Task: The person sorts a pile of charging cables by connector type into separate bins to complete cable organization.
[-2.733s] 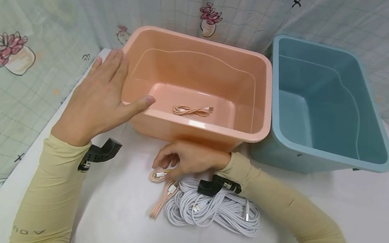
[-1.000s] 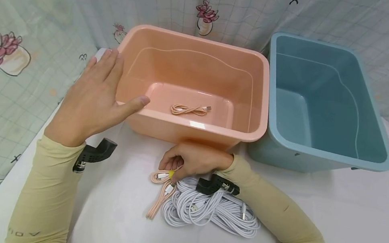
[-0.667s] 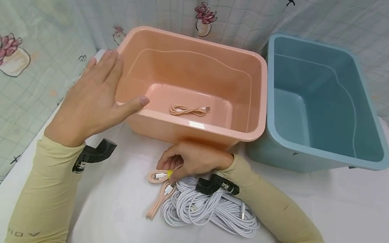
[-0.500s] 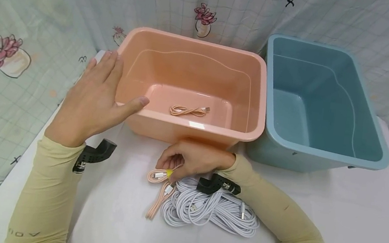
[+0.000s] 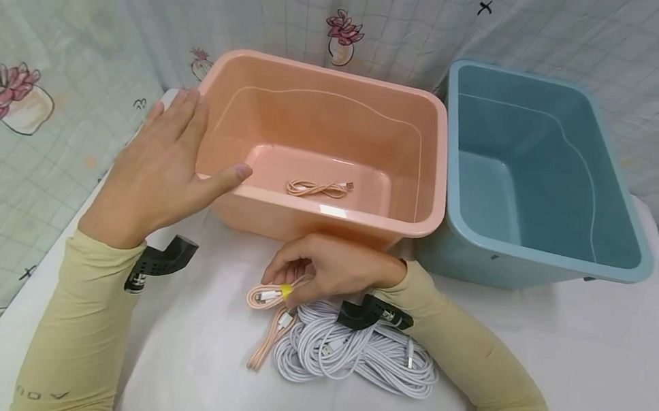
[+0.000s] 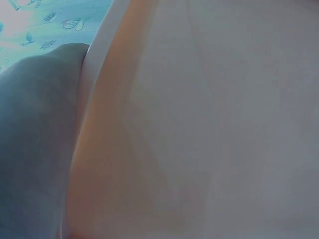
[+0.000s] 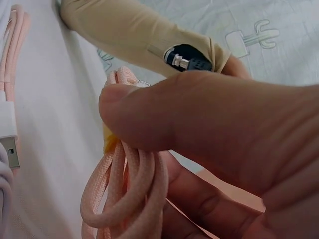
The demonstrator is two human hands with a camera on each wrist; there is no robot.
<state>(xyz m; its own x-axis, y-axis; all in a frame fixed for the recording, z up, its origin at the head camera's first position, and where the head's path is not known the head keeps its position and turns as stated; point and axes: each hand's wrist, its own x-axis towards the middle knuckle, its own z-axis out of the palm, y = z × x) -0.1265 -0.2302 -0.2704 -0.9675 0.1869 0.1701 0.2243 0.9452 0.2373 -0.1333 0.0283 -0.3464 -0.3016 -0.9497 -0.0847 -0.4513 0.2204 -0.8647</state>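
Your right hand (image 5: pixel 331 266) pinches 1 coiled peach cable (image 5: pixel 260 298) by its yellow band (image 5: pixel 285 291), over the tabletop (image 5: pixel 198 368). Your left hand (image 5: pixel 151 170) lies straight-fingered, thumb spread, at the left end of the peach bin (image 5: pixel 327 126). That bin holds 1 bundled cable (image 5: pixel 319 189); a blue bin (image 5: pixel 532 162) stands beside it. The backdrop (image 5: pixel 413 30) reads "TOUCH ME".

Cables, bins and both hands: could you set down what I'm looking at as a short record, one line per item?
Right hand: pinches a tied peach cable between thumb and fingers
Tie: yellow
Left hand: fingers straight, at the left side of the peach bin
Inside peach bin: one coiled cable
Blue bin: right of the peach bin
On the table: a loose peach cable beside white cables
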